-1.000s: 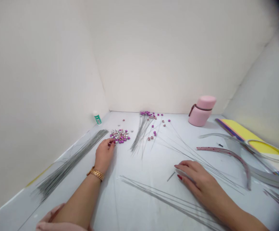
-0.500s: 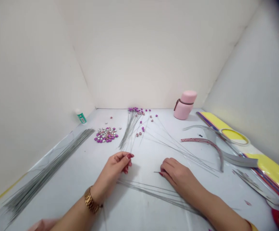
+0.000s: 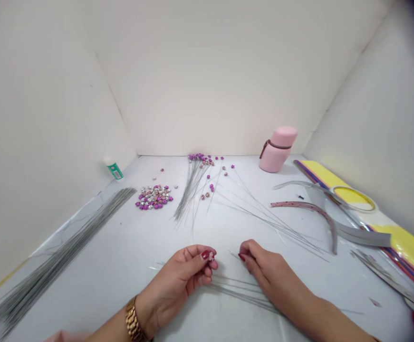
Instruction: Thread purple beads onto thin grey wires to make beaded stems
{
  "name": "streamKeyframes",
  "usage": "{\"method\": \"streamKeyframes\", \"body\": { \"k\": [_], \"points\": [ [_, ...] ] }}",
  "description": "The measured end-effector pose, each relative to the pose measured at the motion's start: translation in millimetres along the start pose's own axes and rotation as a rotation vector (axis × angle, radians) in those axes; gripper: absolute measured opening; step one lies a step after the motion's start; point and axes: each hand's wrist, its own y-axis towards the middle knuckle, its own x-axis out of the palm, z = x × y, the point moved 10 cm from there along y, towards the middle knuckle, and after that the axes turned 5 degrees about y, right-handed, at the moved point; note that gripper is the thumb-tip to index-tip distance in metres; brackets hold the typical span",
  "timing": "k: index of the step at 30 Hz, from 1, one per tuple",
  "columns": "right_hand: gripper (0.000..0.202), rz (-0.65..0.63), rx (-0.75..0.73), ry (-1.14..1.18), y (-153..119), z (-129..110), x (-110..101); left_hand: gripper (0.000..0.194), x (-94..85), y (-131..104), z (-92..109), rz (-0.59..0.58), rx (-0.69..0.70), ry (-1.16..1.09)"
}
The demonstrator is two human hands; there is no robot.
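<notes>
A small pinkish folded paper star (image 3: 211,257) is pinched between the thumb and fingers of my left hand (image 3: 183,275); the fingers partly cover it. My right hand (image 3: 273,273) grips a thin grey wire (image 3: 234,254), whose short end points left toward the star without touching it. Beneath both hands, several loose wires (image 3: 237,292) lie across the table. Beyond the left hand is a pile of purple, silver and pinkish stars (image 3: 154,197). Farther back rests a bundle of wires tipped with stars (image 3: 191,183).
A thick bundle of grey wires (image 3: 66,254) lies at left, near a green-and-white glue stick (image 3: 115,171). A pink bottle (image 3: 275,154) stands at the back right. Along the right are curved paper strips (image 3: 315,209), a tape roll (image 3: 352,198), yellow sheets (image 3: 402,244) and scissors (image 3: 385,273).
My left hand has moved right and closer to the right hand, and the star now shows in its fingers. The right hand has barely shifted, still holding the wire.
</notes>
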Motion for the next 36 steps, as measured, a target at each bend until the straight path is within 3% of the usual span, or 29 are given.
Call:
{"method": "streamKeyframes", "body": {
  "k": [8, 13, 28, 36],
  "points": [
    [0.022, -0.134, 0.007, 0.071, -4, -10, 8, 0.016, 1.9, 1, -6, -0.018, -0.006, 0.005],
    [0.019, -0.03, 0.009, 0.226, -10, -21, -5, 0.014, 6.1, 1, -6, -0.031, 0.006, 0.039],
    [0.026, -0.071, -0.173, 0.251, -15, -47, -2, 0.015, 9.3, 0, -13, -0.048, -0.002, 0.076],
    [0.024, -0.133, -0.085, 0.371, -16, -41, 5, 0.015, 10.1, 0, -13, -0.049, -0.002, 0.11]
  ]
}}
